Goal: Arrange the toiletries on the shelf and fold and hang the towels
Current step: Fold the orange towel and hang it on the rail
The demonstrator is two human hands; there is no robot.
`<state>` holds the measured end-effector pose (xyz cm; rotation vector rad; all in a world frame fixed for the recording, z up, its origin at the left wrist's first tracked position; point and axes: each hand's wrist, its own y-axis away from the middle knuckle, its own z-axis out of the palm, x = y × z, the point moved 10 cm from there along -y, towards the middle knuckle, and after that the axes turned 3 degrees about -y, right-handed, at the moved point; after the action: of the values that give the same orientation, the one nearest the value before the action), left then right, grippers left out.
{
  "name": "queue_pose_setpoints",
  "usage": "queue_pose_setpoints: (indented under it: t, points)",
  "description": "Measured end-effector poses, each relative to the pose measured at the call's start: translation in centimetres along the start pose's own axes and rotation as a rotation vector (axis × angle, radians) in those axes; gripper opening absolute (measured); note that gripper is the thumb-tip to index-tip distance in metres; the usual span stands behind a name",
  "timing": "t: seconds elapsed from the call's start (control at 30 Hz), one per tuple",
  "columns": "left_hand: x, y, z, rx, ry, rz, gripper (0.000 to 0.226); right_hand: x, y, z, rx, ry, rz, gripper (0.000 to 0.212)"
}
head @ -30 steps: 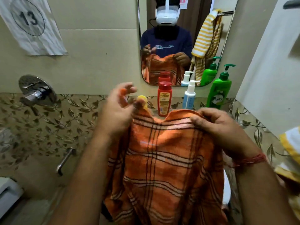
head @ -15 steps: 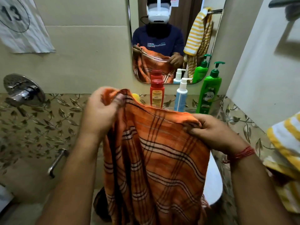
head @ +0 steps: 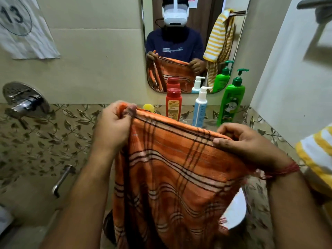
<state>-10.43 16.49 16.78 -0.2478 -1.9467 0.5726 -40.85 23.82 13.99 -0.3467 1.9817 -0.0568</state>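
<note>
An orange checked towel [head: 172,173] hangs in front of me, held up by its top edge. My left hand [head: 115,126] pinches the left corner between thumb and fingers. My right hand [head: 242,141] grips the right end of that edge, a little lower. Behind the towel, on the shelf under the mirror, stand a red bottle [head: 173,105], a white and blue pump bottle [head: 200,106] and a green pump bottle [head: 231,101]. A small yellow object [head: 148,108] peeks over the towel's edge. A yellow striped towel [head: 316,155] shows at the right edge.
A mirror [head: 195,44] on the wall reflects me and a striped towel on a rail. A chrome tap control [head: 25,103] and a spout [head: 62,178] stick out of the left wall. A white door [head: 294,69] stands close on the right. A white basin [head: 235,211] lies below the towel.
My left hand has closed on the towel's left corner and drawn it out leftwards, so the top edge is stretched between both hands. The view has shifted slightly.
</note>
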Motion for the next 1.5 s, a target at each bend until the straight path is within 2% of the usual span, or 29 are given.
queue_pose_setpoints:
  t: [0.17,0.2,0.3,0.33,0.47,0.57,0.67,0.8,0.87,0.9,1.0,1.07,1.13,1.23,1.37,1.43,1.5]
  points:
    - [-0.6,-0.8,-0.8,0.080,-0.073,-0.026,0.029,0.9,0.4,-0.9,-0.017,0.076,0.130,0.017]
    - [-0.7,-0.8,-1.1,0.092,-0.077,-0.024,0.030,1.0,0.5,-1.2,-0.016,0.179,0.144,0.018]
    - [-0.9,-0.8,-1.3,0.092,-0.089,-0.022,0.028,1.7,0.3,-2.5,0.005,0.740,0.214,0.019]
    - [-0.9,-0.7,-1.1,0.085,-0.084,-0.020,0.025,1.8,0.2,-2.9,0.031,0.849,0.249,0.018]
    - [-0.5,-0.3,-0.7,0.086,-0.070,-0.018,0.023,3.4,0.4,-3.7,0.078,0.894,0.421,0.022]
    - [-0.2,-0.2,-1.2,0.105,-0.067,-0.019,0.024,4.5,1.0,-4.7,0.116,0.896,0.510,0.014]
    - [-0.2,-0.2,-1.8,0.123,-0.075,-0.019,0.025,5.0,1.5,-5.9,0.170,0.753,0.514,0.008]
    - [-1.0,-0.2,-2.5,0.164,-0.105,-0.033,0.028,5.0,2.7,-5.4,0.132,0.036,0.407,0.015]
    - [-1.7,-0.1,-3.3,0.206,-0.124,-0.051,0.029,4.3,3.2,-6.3,0.204,-0.258,0.301,0.013]
    - [-2.1,-0.2,-3.7,0.224,-0.129,-0.063,0.029,4.4,3.5,-7.2,0.277,-0.343,0.261,0.020]
    - [-2.5,-0.2,-3.9,0.245,-0.127,-0.086,0.028,4.5,4.2,-8.8,0.462,-0.410,0.188,0.031]
    - [-2.5,-0.2,-3.5,0.234,-0.116,-0.097,0.028,3.9,4.1,-8.2,0.448,-0.435,0.169,0.032]
    - [-2.1,-0.2,-2.9,0.203,-0.094,-0.101,0.028,2.5,3.9,-6.8,0.357,-0.537,0.133,0.030]
    - [-1.1,-0.1,-1.0,0.087,-0.061,-0.106,0.025,-1.5,4.0,-4.3,0.175,-0.680,-0.050,0.037]
    - [2.0,0.9,3.5,-0.162,0.207,-0.082,0.020,-6.4,4.5,0.4,-0.035,-0.736,-0.282,0.033]
    - [4.0,1.3,4.5,-0.233,0.301,-0.027,0.028,-8.5,4.0,2.5,-0.110,-0.646,-0.330,0.026]
    - [5.1,1.4,4.9,-0.263,0.351,-0.004,0.046,-10.1,2.8,4.1,-0.154,-0.366,-0.347,0.018]
